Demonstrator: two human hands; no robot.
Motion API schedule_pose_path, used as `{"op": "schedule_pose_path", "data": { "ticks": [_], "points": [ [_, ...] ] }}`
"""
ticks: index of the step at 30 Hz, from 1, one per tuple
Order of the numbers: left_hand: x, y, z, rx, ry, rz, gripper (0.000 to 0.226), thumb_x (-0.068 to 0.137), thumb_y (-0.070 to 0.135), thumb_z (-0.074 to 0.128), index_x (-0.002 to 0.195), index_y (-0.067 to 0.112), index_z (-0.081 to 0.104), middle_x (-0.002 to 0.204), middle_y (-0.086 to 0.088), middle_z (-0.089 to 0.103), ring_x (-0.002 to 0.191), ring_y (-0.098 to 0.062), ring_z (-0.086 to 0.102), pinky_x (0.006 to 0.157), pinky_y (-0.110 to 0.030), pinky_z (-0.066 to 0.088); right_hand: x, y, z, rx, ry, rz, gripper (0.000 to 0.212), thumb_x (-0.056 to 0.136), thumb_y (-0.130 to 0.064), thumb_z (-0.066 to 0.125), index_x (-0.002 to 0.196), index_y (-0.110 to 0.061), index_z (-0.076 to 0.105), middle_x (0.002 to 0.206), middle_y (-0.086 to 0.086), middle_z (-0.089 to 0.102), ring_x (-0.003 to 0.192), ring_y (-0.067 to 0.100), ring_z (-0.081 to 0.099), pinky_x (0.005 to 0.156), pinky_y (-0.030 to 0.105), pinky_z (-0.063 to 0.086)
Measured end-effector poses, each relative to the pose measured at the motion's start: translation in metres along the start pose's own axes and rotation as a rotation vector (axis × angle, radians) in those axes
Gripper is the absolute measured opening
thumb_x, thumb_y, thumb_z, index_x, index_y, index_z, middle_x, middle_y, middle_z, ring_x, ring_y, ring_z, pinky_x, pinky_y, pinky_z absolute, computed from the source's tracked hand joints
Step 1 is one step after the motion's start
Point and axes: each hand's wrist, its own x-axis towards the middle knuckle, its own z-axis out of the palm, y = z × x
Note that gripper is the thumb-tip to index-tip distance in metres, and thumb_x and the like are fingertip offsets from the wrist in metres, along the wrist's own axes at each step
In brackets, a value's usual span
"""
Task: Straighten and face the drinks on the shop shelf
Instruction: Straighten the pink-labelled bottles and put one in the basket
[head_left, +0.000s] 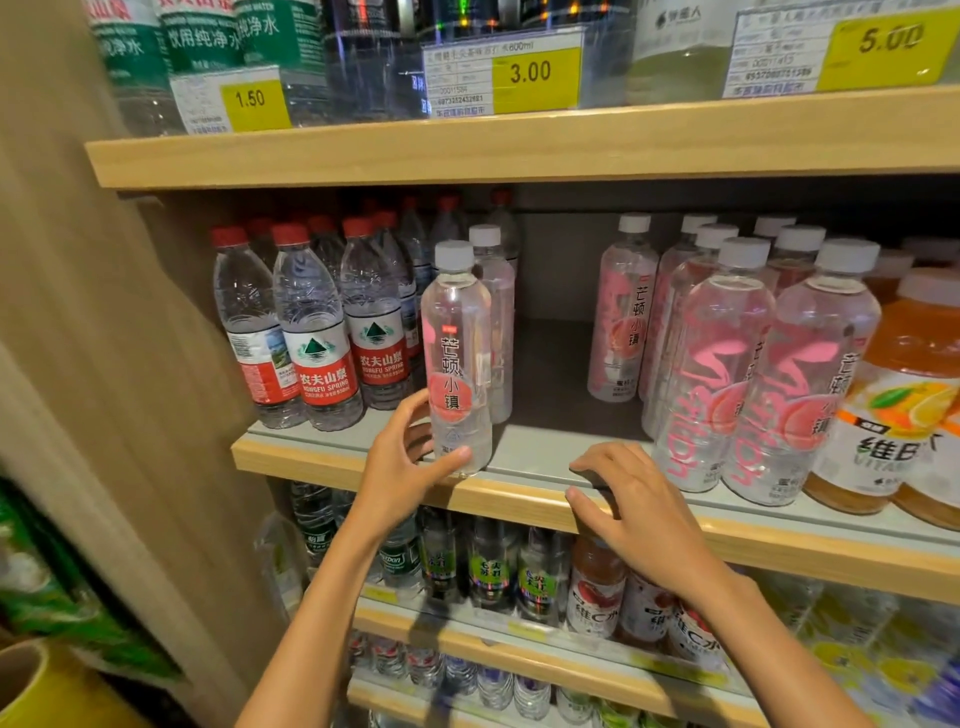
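Wooden shop shelf (524, 496): the left hand (400, 462) clamps its fingers round a pink-labelled bottle (457, 358) standing upright at the front edge. The right hand (631, 499) hovers at that edge, fingers apart, holding nothing. Turning the bottle so near the edge could tip it off.

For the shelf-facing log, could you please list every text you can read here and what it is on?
"1.50": left yellow price tag
"3.00": middle yellow price tag
"5.00": right yellow price tag
"农夫山泉 NONGFU SPRING": red-label water bottle
"芒顿小镇": pink-label bottle
"维C水": lower-shelf bottle
Small print on the tags: too blurred.
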Motion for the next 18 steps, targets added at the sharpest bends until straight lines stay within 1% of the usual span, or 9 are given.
{"op": "schedule_pose_path", "data": {
  "ticks": [2, 6, 9, 11, 12, 15, 16, 18],
  "points": [
    [0.003, -0.001, 0.002, -0.009, 0.027, -0.012, 0.067, 0.072, 0.005, 0.081, 0.127, 0.024, 0.049, 0.118, 0.010, 0.062, 0.103, 0.005, 0.061, 0.080, -0.011, 0.049, 0.000, -0.001, 0.000, -0.006, 0.006, 0.000, 0.030, 0.091, -0.038, 0.056, 0.113, -0.019, 0.062, 0.109, -0.006, 0.054, 0.105, 0.011, 0.047, 0.088, 0.026, 0.042],
    [0.012, -0.001, 0.009, 0.012, 0.066, -0.005, 0.064, 0.074, 0.005, 0.080, 0.127, 0.023, 0.050, 0.115, 0.009, 0.063, 0.104, 0.003, 0.061, 0.078, -0.010, 0.050, -0.001, 0.000, 0.001, 0.003, 0.013, 0.007, 0.030, 0.091, -0.040, 0.055, 0.113, -0.020, 0.063, 0.108, -0.008, 0.055, 0.104, 0.010, 0.048, 0.087, 0.026, 0.043],
    [0.019, -0.002, 0.013, 0.038, 0.080, -0.018, 0.064, 0.074, 0.007, 0.080, 0.129, 0.018, 0.050, 0.119, 0.002, 0.062, 0.109, -0.007, 0.060, 0.081, -0.013, 0.052, -0.001, 0.001, 0.001, 0.019, 0.010, 0.011, 0.029, 0.091, -0.039, 0.056, 0.113, -0.020, 0.063, 0.108, -0.008, 0.055, 0.104, 0.009, 0.047, 0.086, 0.024, 0.042],
    [0.024, -0.004, 0.015, 0.053, 0.079, -0.026, 0.064, 0.074, 0.008, 0.081, 0.130, 0.015, 0.051, 0.121, 0.000, 0.062, 0.110, -0.009, 0.059, 0.083, -0.015, 0.052, -0.001, 0.001, 0.002, 0.027, 0.015, 0.009, 0.029, 0.091, -0.039, 0.056, 0.112, -0.020, 0.064, 0.108, -0.008, 0.055, 0.104, 0.008, 0.048, 0.086, 0.023, 0.042],
    [0.026, -0.004, 0.016, 0.067, 0.083, -0.028, 0.063, 0.074, 0.009, 0.081, 0.129, 0.013, 0.051, 0.121, 0.001, 0.061, 0.109, -0.009, 0.059, 0.083, -0.014, 0.052, -0.001, 0.001, 0.001, 0.027, 0.016, 0.009, 0.029, 0.091, -0.039, 0.056, 0.112, -0.020, 0.063, 0.108, -0.008, 0.055, 0.104, 0.008, 0.047, 0.086, 0.023, 0.042],
    [0.034, -0.003, 0.020, 0.127, 0.099, -0.010, 0.059, 0.074, 0.012, 0.081, 0.126, 0.011, 0.052, 0.117, 0.004, 0.061, 0.100, -0.001, 0.057, 0.077, -0.005, 0.048, -0.001, 0.001, 0.001, 0.025, 0.008, 0.008, 0.030, 0.092, -0.039, 0.055, 0.115, -0.020, 0.063, 0.110, -0.009, 0.055, 0.106, 0.007, 0.047, 0.088, 0.021, 0.040],
    [0.036, -0.003, 0.021, 0.139, 0.100, -0.004, 0.059, 0.075, 0.013, 0.081, 0.126, 0.011, 0.052, 0.116, 0.005, 0.060, 0.099, 0.000, 0.057, 0.077, -0.005, 0.047, -0.001, 0.002, 0.000, 0.023, 0.002, 0.006, 0.031, 0.093, -0.039, 0.054, 0.116, -0.020, 0.062, 0.112, -0.008, 0.055, 0.107, 0.008, 0.047, 0.089, 0.021, 0.038],
    [0.040, -0.003, 0.024, 0.142, 0.094, -0.001, 0.062, 0.076, 0.011, 0.080, 0.130, 0.010, 0.050, 0.118, 0.004, 0.060, 0.101, -0.003, 0.057, 0.080, -0.008, 0.048, -0.005, 0.003, -0.001, 0.015, -0.003, 0.000, 0.032, 0.094, -0.038, 0.054, 0.118, -0.019, 0.060, 0.115, -0.008, 0.056, 0.110, 0.008, 0.048, 0.091, 0.020, 0.037]
  ]
}}
